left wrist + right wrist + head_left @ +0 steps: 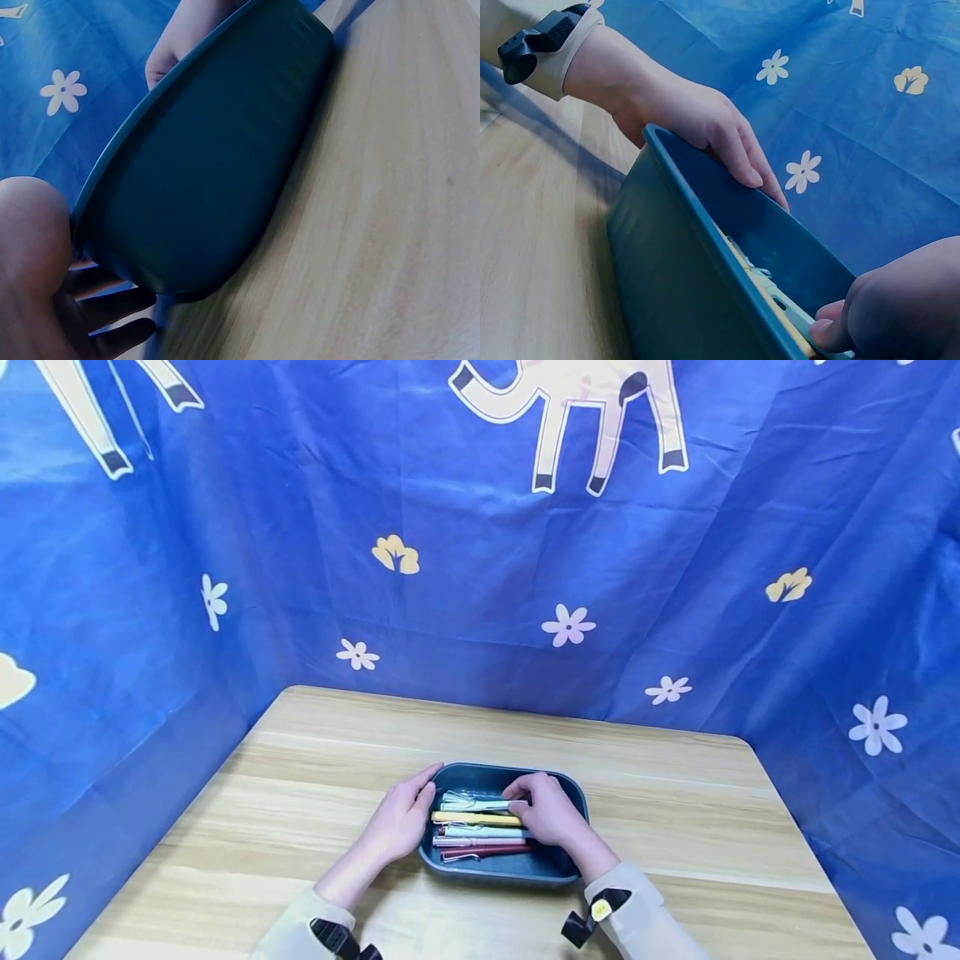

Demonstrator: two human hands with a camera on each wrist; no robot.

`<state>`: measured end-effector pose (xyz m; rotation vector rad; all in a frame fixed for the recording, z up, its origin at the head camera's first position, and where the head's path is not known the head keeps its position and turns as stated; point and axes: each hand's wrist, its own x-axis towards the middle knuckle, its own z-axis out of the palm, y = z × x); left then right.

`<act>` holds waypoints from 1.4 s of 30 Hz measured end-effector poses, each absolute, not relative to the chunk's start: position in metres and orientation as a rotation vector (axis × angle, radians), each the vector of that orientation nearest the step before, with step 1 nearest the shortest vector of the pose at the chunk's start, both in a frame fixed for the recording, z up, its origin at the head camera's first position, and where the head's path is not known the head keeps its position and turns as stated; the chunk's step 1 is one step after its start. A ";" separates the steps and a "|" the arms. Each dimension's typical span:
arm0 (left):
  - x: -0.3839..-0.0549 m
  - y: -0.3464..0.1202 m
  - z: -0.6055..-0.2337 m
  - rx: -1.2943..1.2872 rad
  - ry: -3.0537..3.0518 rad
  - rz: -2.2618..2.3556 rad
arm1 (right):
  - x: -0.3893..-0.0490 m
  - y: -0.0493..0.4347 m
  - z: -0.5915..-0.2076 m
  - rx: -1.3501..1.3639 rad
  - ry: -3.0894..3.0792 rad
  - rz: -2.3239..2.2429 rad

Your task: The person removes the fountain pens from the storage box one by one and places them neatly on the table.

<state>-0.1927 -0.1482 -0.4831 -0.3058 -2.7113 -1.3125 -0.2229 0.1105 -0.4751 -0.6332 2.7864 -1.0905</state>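
Observation:
A dark teal plastic bin [498, 876] sits on the table with several clipped pens lying side by side in it. My left hand [401, 818] holds the bin's left end, thumb at the rim and fingers outside along the wall. Reaching in from the right, my right hand [551, 810] pinches the end of a pale green pen [791, 310] between thumb and fingertip. Just nearer lies a yellow pen [472, 818]. Toward the front are a lilac pen [476, 842] and a dark red pen [498, 850]. The right hand covers the pens' right ends.
The light wood table [660, 793] extends around the bin on all sides. Blue cloth [480, 610] with flower and animal prints hangs behind the table and along both sides. Black cameras [577, 928] are strapped over the sleeves at both wrists.

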 end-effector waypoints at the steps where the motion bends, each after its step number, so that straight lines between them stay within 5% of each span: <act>1: -0.193 -0.148 -0.483 -0.303 -2.710 -1.314 | -0.223 0.111 -0.475 -0.630 2.796 -1.095; 42: -0.190 -0.143 -0.487 -0.202 -2.559 -1.518 | -0.213 0.126 -0.462 -0.372 2.332 -1.880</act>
